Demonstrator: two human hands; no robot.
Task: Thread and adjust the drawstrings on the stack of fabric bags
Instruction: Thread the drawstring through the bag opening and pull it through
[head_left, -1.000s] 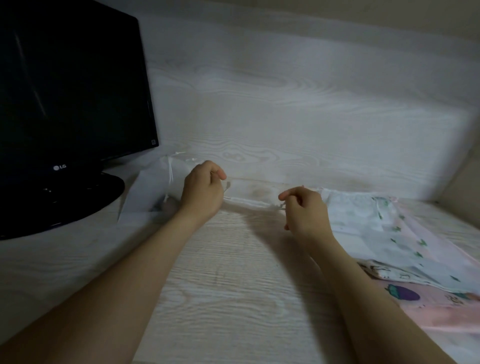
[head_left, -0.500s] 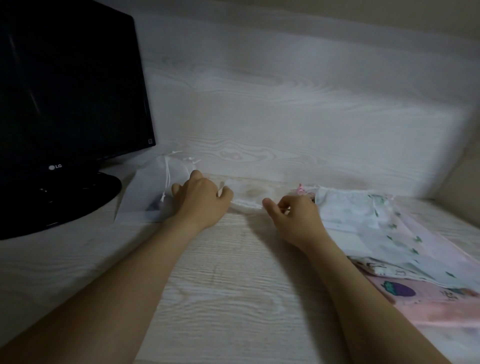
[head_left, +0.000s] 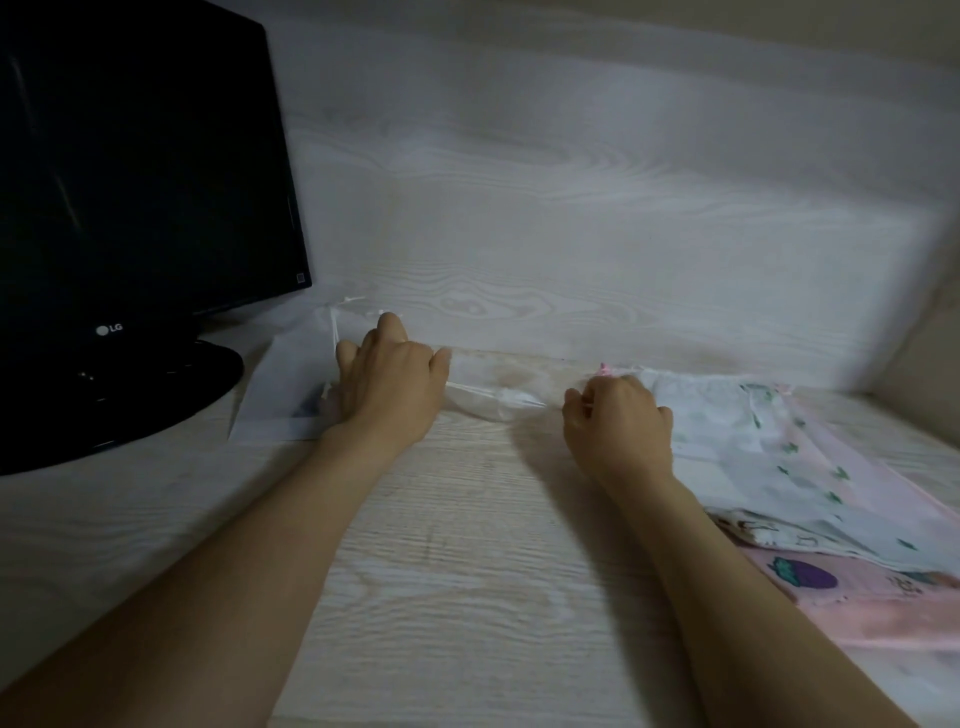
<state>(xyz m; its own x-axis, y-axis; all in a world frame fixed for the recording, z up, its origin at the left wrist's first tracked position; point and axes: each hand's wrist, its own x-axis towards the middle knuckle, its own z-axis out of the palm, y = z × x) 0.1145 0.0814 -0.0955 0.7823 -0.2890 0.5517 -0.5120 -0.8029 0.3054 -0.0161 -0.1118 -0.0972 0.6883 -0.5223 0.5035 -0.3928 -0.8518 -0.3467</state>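
A white fabric bag lies flat at the back of the desk, beside the monitor base. My left hand rests on its right part with fingers spread flat. A white bunched strip of the bag with its drawstring stretches rightward from under that hand. My right hand has its fingers curled at the right end of this strip and seems to pinch it. Just right of that hand lies a stack of printed bags, white with green marks on top, pink ones beneath.
A black monitor on a round base stands at the left. A pale wood-grain wall closes the back of the desk. A small pink cord end shows at the stack's top edge.
Both hands have come down from slightly above the desk onto it. The left hand opened from a closed grip and now lies flat on the white bag. The right hand lowered a little.
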